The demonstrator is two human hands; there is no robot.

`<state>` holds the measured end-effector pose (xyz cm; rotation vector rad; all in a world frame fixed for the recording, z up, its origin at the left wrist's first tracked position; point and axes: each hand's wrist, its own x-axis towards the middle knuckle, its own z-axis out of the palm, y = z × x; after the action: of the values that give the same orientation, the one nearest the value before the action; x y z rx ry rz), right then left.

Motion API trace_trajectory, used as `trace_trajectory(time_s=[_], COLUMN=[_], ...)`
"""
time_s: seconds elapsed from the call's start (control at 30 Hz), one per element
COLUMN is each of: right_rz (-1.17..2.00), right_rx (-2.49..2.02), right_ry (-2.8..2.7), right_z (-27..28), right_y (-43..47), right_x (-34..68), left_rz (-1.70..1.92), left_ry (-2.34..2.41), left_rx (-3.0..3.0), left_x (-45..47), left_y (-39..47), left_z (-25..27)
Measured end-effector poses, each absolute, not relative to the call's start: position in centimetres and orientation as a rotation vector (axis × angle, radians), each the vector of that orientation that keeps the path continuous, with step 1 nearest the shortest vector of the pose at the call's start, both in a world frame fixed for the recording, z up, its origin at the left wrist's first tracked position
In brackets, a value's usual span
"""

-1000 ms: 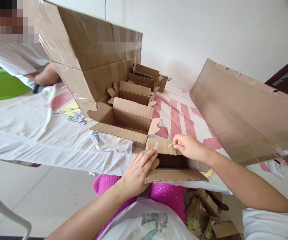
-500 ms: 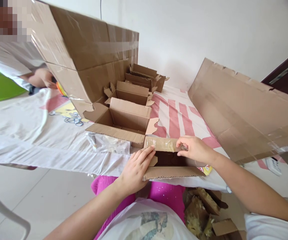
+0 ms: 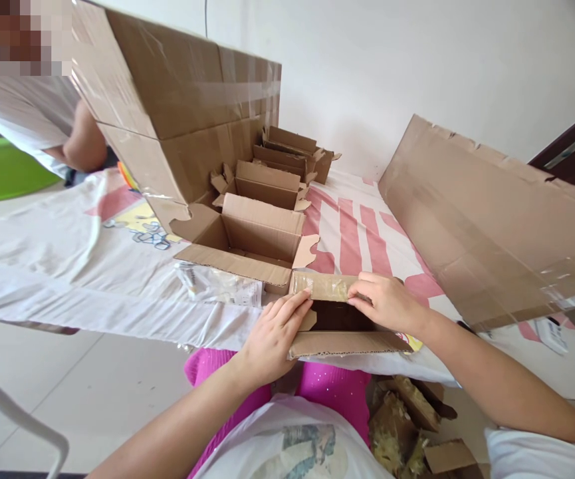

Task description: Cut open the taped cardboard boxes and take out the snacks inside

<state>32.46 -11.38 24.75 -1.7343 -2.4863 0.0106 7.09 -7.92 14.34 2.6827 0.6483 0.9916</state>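
A small cardboard box (image 3: 351,342) lies in front of me at the table's edge, its dark inside showing between its flaps. Yellowish packing tape (image 3: 326,286) covers its far flap. My left hand (image 3: 277,326) grips the box's left side, fingers together and reaching over onto the taped flap; its thumb is hidden. At the right part of that flap, my right hand (image 3: 384,301) is closed in a pinch on the tape, thumb and forefinger pressed at its edge. Just beyond, to the left, stands an open cardboard box (image 3: 262,249) with flaps raised.
More open boxes (image 3: 267,186) run back along a tall stack of taped cartons (image 3: 187,93). A large cardboard sheet (image 3: 496,226) leans at right. Rubber bands (image 3: 152,236) and a plastic bag (image 3: 222,286) lie on the cloth. Cardboard scraps (image 3: 407,419) are below. Another person (image 3: 42,120) sits at left.
My right hand has shifted slightly left along the taped flap, its fingers closing tighter. My left hand stays on the box. The other person's arm has drawn back from the table.
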Motion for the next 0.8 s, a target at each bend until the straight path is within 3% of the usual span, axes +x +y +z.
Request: trace_trajectory(time_s=[0.3, 0.8], right_rz=[-0.259, -0.123], right_rx=[-1.618, -1.695], right_ry=[-2.585, -2.507], right_z=[24.3, 24.5], right_y=[-10.9, -10.8], right_x=[30.8, 30.3], left_rz=[0.976, 0.957], left_ry=[0.653, 0.659], left_rx=[2.677, 2.641], left_x=[7.1, 7.2], left_y=[-7.9, -7.8], left_z=[14.3, 14.2])
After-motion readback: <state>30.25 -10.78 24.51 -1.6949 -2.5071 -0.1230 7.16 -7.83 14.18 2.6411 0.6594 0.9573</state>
